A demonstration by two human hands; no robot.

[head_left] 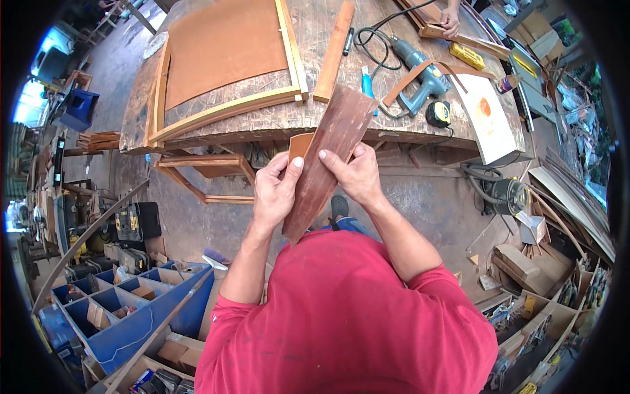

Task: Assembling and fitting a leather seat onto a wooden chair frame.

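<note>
A reddish-brown wooden board [328, 157] is held slantwise in front of my body, its lower end close to my red shirt. My right hand [357, 176] grips its right edge, thumb on the face and fingers behind. My left hand [274, 189] is closed at the left edge, pinching a tan strip [300, 146] that looks like leather and sticks up beside the board. How far that strip runs behind the board is hidden. Beyond my hands, on the workbench [230, 123], lies a wooden frame [226, 108] with a brown leather sheet [226, 52].
A heat gun [423, 75], a tape measure [438, 113], a cutter knife [367, 82] and a wood strip [333, 51] lie on the bench. Another person's hand [450, 21] is at the far right. A blue compartment box [141, 322] stands at lower left, a vacuum [508, 196] at right.
</note>
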